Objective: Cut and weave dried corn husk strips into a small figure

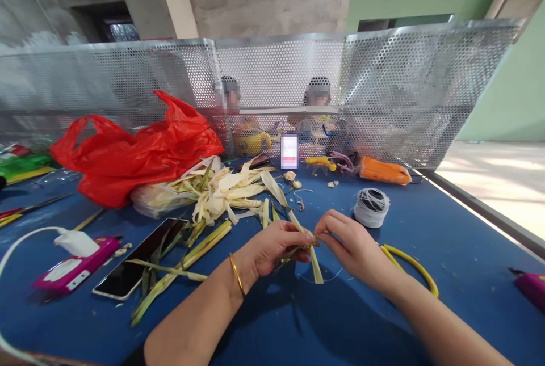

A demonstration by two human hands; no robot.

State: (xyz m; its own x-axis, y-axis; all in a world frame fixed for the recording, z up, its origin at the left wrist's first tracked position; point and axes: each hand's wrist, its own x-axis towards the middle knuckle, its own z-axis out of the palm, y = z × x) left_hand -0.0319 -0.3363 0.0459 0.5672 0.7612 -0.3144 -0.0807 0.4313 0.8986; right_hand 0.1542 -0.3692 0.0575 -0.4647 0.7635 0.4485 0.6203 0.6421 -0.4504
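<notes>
My left hand (281,244), a gold bangle on its wrist, pinches a small bundle of pale corn husk (315,266) above the blue table. One strip sticks up past the fingers and another hangs below them. Close against it, my right hand (344,238) has thumb and fingers pressed together at the husk; what they pinch is too small to make out. A thin thread seems to loop beneath the hands. Behind my right hand stands a spool of white thread (371,208). Loose corn husks (225,190) lie heaped beyond my left hand.
A red plastic bag (136,153) rests at the back left. Nearer are a phone (138,258), a purple power strip (76,266) with a white charger, and husk stalks (183,269). An orange packet (383,171) and a yellow tube (413,261) lie right. Beyond the perforated screen (281,65) sit two people.
</notes>
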